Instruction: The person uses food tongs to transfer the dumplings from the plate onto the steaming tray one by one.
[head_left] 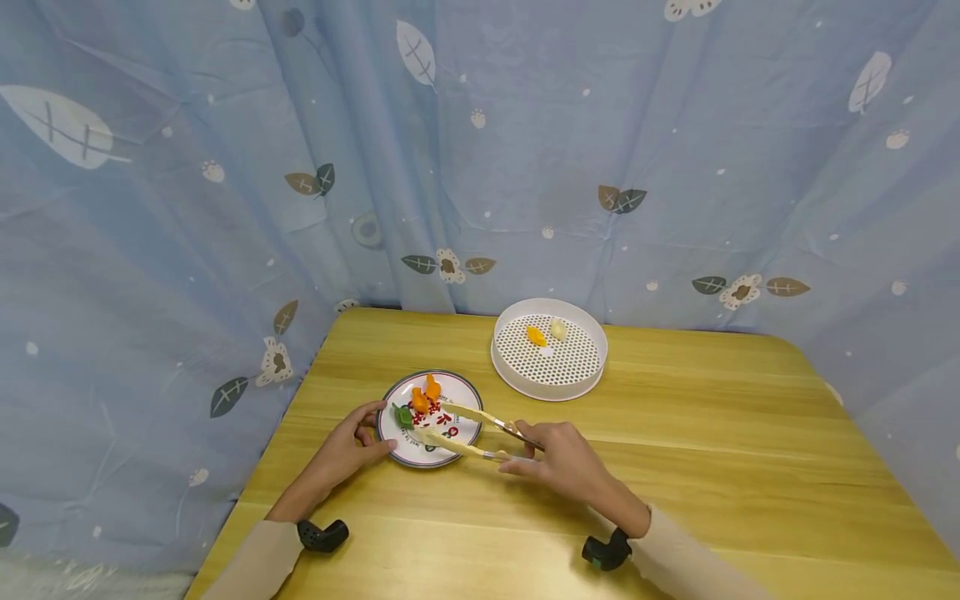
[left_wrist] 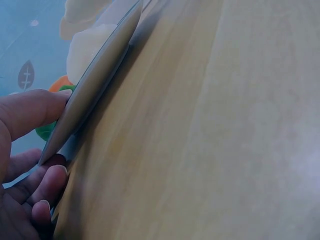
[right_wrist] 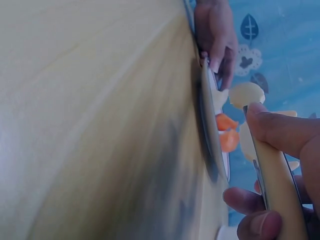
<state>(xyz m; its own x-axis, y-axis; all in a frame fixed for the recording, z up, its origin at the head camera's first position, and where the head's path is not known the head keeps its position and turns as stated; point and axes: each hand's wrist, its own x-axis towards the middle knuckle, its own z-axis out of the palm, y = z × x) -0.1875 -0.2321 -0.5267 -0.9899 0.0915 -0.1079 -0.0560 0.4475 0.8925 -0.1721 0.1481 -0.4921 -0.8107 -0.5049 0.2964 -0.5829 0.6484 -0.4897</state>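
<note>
My left hand (head_left: pixel 341 450) grips the left edge of a round white plate (head_left: pixel 467 390) with a dark rim and a red printed pattern. In the left wrist view its thumb (left_wrist: pixel 42 111) lies over the rim and the other fingers curl below. On the plate sit two small orange pieces (head_left: pixel 420 402) and a green piece (head_left: pixel 403 416). My right hand (head_left: pixel 566 462) holds a pair of tongs (head_left: pixel 467 450) with cream-coloured ends. The tongs reach over the plate from the right, their two arms spread apart, with nothing visible between the tips.
A round white tray (head_left: pixel 551 390) with a perforated bottom stands behind and right of the plate. It holds a yellow-orange piece (head_left: pixel 536 337) and a cream-coloured round piece (head_left: pixel 558 329). A blue patterned curtain (head_left: pixel 525 167) hangs behind the wooden table (head_left: pixel 720 450).
</note>
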